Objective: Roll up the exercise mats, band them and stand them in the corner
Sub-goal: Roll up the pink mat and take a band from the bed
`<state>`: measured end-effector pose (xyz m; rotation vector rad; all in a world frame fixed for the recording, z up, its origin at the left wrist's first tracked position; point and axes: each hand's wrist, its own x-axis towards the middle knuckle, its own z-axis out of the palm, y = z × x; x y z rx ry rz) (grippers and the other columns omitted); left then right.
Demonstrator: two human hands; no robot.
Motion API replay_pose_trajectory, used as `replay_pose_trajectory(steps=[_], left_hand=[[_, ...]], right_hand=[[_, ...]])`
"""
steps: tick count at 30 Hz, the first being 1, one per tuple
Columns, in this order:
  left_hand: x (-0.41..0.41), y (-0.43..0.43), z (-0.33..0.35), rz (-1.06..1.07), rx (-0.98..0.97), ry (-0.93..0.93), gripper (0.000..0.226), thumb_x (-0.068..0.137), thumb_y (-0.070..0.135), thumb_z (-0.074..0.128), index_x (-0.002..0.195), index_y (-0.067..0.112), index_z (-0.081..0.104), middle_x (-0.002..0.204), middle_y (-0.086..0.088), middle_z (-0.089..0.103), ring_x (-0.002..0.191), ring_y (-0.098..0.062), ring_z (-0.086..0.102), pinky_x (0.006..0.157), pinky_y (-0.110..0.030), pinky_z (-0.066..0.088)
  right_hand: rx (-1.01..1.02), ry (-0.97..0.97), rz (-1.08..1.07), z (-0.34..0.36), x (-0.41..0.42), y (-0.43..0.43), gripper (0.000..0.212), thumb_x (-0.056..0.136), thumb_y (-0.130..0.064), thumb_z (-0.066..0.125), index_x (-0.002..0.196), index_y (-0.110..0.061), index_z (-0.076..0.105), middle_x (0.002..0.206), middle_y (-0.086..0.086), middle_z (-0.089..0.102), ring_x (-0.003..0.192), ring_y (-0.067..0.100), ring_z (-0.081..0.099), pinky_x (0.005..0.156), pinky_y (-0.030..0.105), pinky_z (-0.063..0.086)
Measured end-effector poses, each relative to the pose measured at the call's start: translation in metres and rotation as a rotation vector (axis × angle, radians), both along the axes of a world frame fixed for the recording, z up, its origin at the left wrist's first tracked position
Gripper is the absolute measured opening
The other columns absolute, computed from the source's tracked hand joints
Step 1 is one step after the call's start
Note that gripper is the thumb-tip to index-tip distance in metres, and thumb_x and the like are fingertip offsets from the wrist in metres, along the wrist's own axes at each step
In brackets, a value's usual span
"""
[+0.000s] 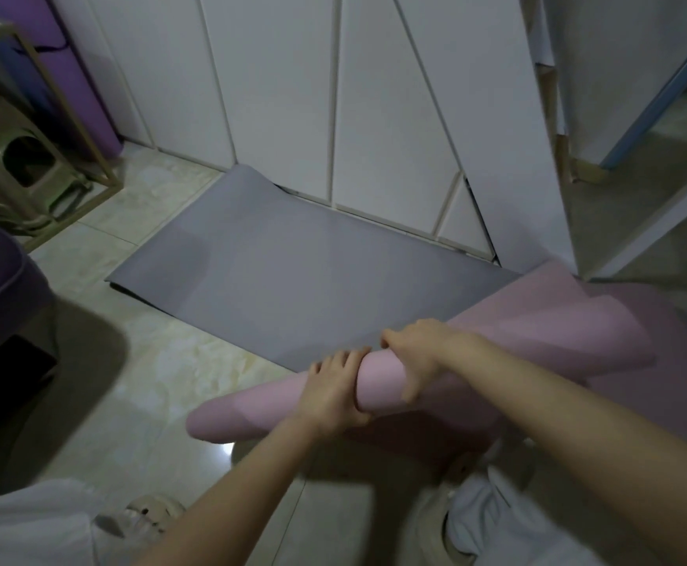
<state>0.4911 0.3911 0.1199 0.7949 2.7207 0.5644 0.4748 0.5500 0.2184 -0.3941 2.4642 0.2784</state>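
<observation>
Both hands point(335, 392) gripping, pink mat roll point(252, 414)

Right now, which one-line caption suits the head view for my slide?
The left hand and right hand grip a half-rolled pink mat by a flat grey mat on the tiled floor.

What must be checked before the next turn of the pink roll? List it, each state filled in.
1. Grip: left hand and right hand both grip the pink foam mat roll: ok.
2. Roll ends even: the right end is hidden behind the arms: cannot tell.
3. Unrolled pink sheet flat: its far end bunches up by the white cabinet: not ok.
4. Grey flat mat clear of the roll: the roll overlaps its near edge: not ok.
5. Spare band within reach: none in view: cannot tell.
</observation>
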Motion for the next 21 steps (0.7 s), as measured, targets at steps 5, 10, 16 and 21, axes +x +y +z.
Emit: replay_pose_trajectory(steps=[5, 10, 16, 21], left_hand=[[0.028, 0.006, -0.006, 0.078, 0.001, 0.159, 0.108, 0.042, 0.044, 0.081, 0.136, 0.018, 0.036, 0.114, -0.004, 0.059, 0.096, -0.025, 0.061, 0.084, -0.037, 0.047], [0.022, 0.01, -0.006, 0.063, -0.038, 0.035, 0.086, 0.064, 0.034, 0.075, 0.138, 0.022, 0.032, 0.128, -0.001, 0.048, 0.116, -0.024, 0.047, 0.094, -0.036, 0.035], [-0.007, 0.008, 0.002, -0.029, -0.075, -0.12, 0.075, 0.069, 0.035, 0.072, 0.133, 0.022, 0.036, 0.129, -0.003, 0.051, 0.114, -0.027, 0.051, 0.088, -0.033, 0.04], [-0.026, 0.02, 0.011, -0.101, -0.119, -0.103, 0.068, 0.071, 0.039, 0.072, 0.126, 0.019, 0.039, 0.124, -0.007, 0.055, 0.11, -0.032, 0.055, 0.083, -0.037, 0.044]], right_hand=[[-0.11, -0.26, -0.214, 0.008, -0.006, 0.005, 0.074, 0.062, -0.045, 0.079, 0.126, -0.024, 0.047, 0.122, -0.002, 0.057, 0.101, 0.021, 0.056, 0.081, 0.032, 0.047], [-0.09, -0.23, -0.17, 0.004, -0.001, 0.002, 0.071, 0.066, -0.048, 0.076, 0.127, -0.023, 0.047, 0.122, -0.001, 0.058, 0.099, 0.02, 0.056, 0.08, 0.03, 0.045], [0.194, 0.082, 0.154, -0.007, 0.015, -0.005, 0.074, 0.072, -0.046, 0.075, 0.13, -0.016, 0.037, 0.127, 0.006, 0.052, 0.112, 0.025, 0.055, 0.082, 0.033, 0.04], [0.27, 0.236, 0.048, -0.006, 0.025, 0.009, 0.067, 0.078, -0.024, 0.073, 0.131, -0.012, 0.034, 0.13, 0.012, 0.042, 0.119, 0.03, 0.047, 0.094, 0.041, 0.036]])
